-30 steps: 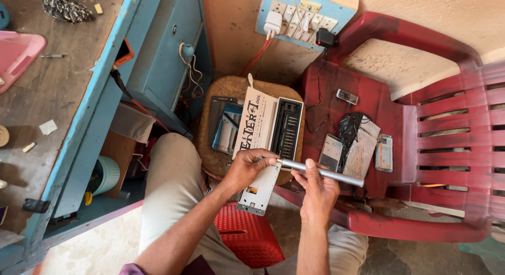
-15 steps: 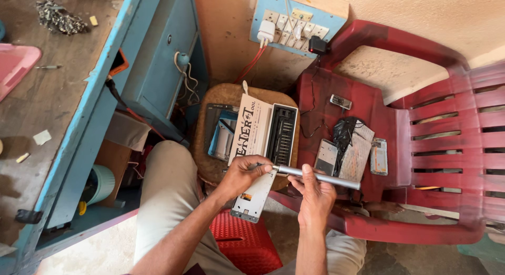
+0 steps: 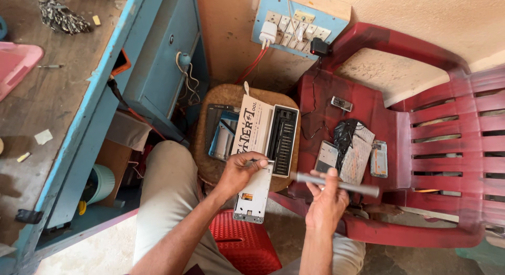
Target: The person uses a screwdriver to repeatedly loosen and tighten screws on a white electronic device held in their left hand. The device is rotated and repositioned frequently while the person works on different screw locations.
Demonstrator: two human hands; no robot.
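**Screwdriver lifted clear while a bit was pinched at the open kit**

The right hand (image 3: 327,199) was closed around a grey screwdriver handle (image 3: 336,184), holding it level above the near edge of the red plastic chair (image 3: 421,143), apart from the work, probably to keep the shaft free while the other hand fetched something. The left hand (image 3: 239,172) had its fingertips pressed together on a small dark bit (image 3: 261,161), right beside the open bit case (image 3: 281,140), whose white lid lay folded back to the left. Just under that hand lay a white phone frame (image 3: 253,193), resting half on the round wooden stool (image 3: 210,164) and half out over a red stool (image 3: 242,243) between the person's knees; that seemed to keep it within easy reach of both hands. A blue-edged phone panel (image 3: 223,138) lay on the wooden stool beside the case. More phone parts (image 3: 350,154) were spread on the chair seat, set aside yet near. A blue switchboard (image 3: 294,22) with plugs hung on the wall above, and the blue-edged desk (image 3: 58,112) stood to the left.
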